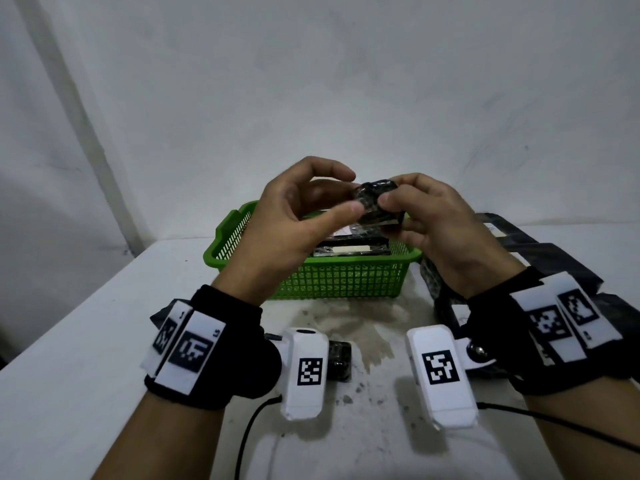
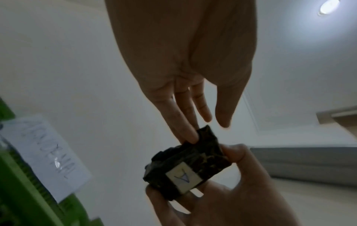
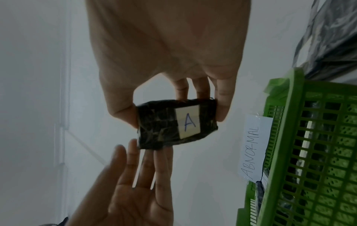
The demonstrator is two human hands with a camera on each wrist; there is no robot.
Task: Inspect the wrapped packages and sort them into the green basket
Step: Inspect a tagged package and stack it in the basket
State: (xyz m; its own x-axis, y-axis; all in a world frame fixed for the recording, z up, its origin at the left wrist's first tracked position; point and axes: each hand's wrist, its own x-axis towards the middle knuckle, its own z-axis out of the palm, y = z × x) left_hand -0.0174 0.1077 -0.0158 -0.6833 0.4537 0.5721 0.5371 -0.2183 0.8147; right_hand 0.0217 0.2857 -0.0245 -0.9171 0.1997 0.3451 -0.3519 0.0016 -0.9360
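Above the green basket [image 1: 339, 284] both hands are raised with a small black wrapped package [image 1: 375, 202] between them. My right hand [image 1: 391, 218] pinches it between thumb and fingers. A white label with a blue "A" [image 3: 188, 121] shows on the package [image 3: 164, 130] in the right wrist view. My left hand [image 1: 341, 192] only touches the package [image 2: 193, 160] with the tips of fairly straight fingers [image 2: 190, 136]. Inside the basket lie black packages [image 1: 349, 250] with white labels. A paper sign reading "ABNORMAL" [image 3: 253, 146] hangs on the basket's wall [image 3: 313, 137].
One small black package [image 1: 339, 362] lies on the stained white table [image 1: 346, 320] near my left wrist. A pile of black wrapped packages [image 1: 540, 251] sits to the right of the basket. The table's left edge runs diagonally; a pale wall stands behind.
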